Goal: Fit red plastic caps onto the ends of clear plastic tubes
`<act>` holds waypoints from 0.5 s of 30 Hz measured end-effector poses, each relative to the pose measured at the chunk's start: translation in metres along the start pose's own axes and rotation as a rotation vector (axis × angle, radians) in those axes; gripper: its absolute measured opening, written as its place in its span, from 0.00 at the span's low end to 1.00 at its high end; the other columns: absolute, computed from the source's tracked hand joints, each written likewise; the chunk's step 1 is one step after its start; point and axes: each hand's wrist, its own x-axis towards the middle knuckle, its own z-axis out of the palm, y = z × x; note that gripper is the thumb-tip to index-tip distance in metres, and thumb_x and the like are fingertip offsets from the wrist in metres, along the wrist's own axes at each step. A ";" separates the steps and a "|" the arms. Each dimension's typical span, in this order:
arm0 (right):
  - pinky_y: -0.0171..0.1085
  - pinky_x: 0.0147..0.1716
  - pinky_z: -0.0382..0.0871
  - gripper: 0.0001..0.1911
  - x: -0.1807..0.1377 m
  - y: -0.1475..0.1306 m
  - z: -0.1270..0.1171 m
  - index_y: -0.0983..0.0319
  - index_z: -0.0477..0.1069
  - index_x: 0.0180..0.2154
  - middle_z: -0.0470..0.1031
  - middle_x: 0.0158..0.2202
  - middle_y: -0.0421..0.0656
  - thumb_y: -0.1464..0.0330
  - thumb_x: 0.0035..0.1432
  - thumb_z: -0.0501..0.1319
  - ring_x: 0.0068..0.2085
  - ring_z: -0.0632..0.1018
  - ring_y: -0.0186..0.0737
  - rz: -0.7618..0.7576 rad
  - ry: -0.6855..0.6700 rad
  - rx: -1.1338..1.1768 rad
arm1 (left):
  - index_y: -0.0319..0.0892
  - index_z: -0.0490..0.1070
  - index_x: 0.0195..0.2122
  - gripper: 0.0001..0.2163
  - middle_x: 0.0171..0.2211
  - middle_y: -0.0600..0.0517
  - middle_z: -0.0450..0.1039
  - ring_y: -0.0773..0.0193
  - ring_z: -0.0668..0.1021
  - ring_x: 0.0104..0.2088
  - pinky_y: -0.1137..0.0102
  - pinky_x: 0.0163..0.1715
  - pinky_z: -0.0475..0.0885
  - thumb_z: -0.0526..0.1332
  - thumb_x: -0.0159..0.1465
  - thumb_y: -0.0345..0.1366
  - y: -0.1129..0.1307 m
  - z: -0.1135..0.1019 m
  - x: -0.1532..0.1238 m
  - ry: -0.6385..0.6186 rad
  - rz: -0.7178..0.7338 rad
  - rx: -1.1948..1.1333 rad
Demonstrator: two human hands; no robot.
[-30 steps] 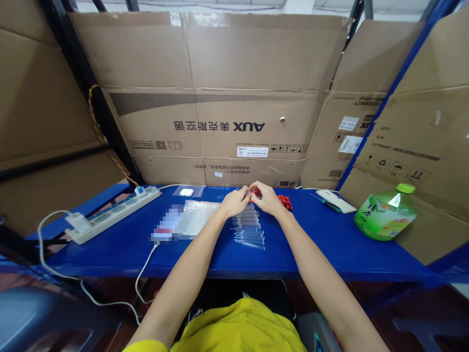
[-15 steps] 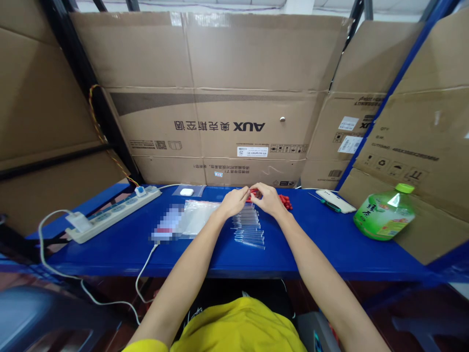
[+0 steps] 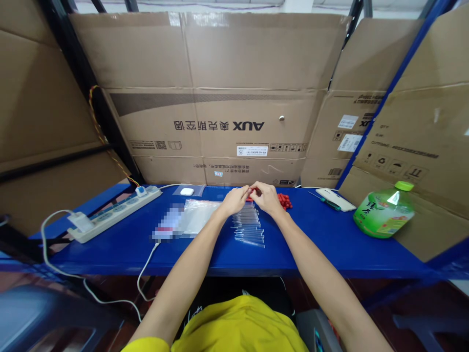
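Note:
My left hand (image 3: 237, 199) and my right hand (image 3: 266, 198) meet at the far middle of the blue table, fingers bent and fingertips together. Bits of red show between and behind the fingers; whatever the fingertips pinch is too small and covered to make out. Just in front of both hands lies a row of thin clear tubes (image 3: 249, 227), side by side. A heap of small red caps (image 3: 285, 201) sits right beside my right hand. Left of my left hand lies a clear plastic zip bag (image 3: 198, 220), partly behind my forearm.
A pixelated flat item (image 3: 168, 222) with a white cable lies left of the bag. Farther left is a power strip (image 3: 117, 213). A small white case (image 3: 187, 191) lies at the back. At right are a screwdriver (image 3: 330, 203), a white slab (image 3: 336, 199) and a green bottle (image 3: 384, 212). Cardboard walls surround the table.
Both hands stay together in the same place, with only slight finger movement. The view has shifted a little. The tubes and red caps lie as before.

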 end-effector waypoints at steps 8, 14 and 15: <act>0.34 0.32 0.61 0.07 0.000 -0.004 -0.002 0.60 0.72 0.33 0.73 0.28 0.40 0.71 0.59 0.56 0.28 0.70 0.36 -0.004 -0.009 0.003 | 0.42 0.69 0.36 0.19 0.37 0.50 0.78 0.61 0.78 0.38 0.70 0.41 0.68 0.44 0.75 0.45 0.003 -0.002 0.000 -0.002 0.002 -0.097; 0.35 0.34 0.68 0.09 -0.002 0.001 -0.002 0.60 0.72 0.43 0.76 0.35 0.42 0.70 0.60 0.58 0.31 0.74 0.38 -0.035 -0.017 0.138 | 0.45 0.68 0.44 0.14 0.39 0.52 0.78 0.59 0.79 0.41 0.69 0.42 0.69 0.47 0.75 0.46 0.004 -0.006 -0.006 0.032 -0.077 -0.193; 0.36 0.35 0.69 0.10 -0.002 0.003 -0.002 0.60 0.72 0.44 0.76 0.37 0.42 0.70 0.60 0.59 0.32 0.75 0.38 -0.051 -0.009 0.149 | 0.46 0.67 0.46 0.13 0.39 0.52 0.78 0.59 0.79 0.42 0.69 0.42 0.69 0.47 0.75 0.46 0.005 -0.006 -0.007 0.038 -0.075 -0.197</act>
